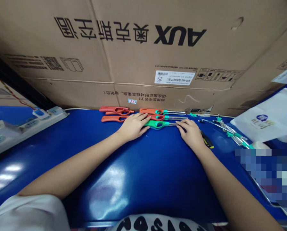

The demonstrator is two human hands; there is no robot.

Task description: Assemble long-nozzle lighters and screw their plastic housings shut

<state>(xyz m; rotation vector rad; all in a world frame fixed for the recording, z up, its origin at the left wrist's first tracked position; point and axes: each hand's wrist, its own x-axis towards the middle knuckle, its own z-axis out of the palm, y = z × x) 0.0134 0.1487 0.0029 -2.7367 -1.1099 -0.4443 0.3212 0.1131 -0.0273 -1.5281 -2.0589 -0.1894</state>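
Note:
A green long-necked gas lighter [155, 124] lies across the blue table at the front of a group of similar lighters. My left hand [133, 127] is closed over its handle end, with the fingertips reaching onto a red lighter [158, 117] just behind. At the other end, my right hand [191, 132] pinches the tip of the green lighter's metal tube. Behind them lies an orange lighter [148, 111] with a metal tube. Red and orange lighter handles [113, 110] lie to the left, and another orange handle [112, 118] runs partly under my left hand.
A large cardboard box [124, 70] stands behind the lighters. On the right are a black-and-yellow screwdriver [208, 140], several loose metal tubes with green ends [234, 134] and a white paper bag [266, 118]. A power strip [30, 125] is at left.

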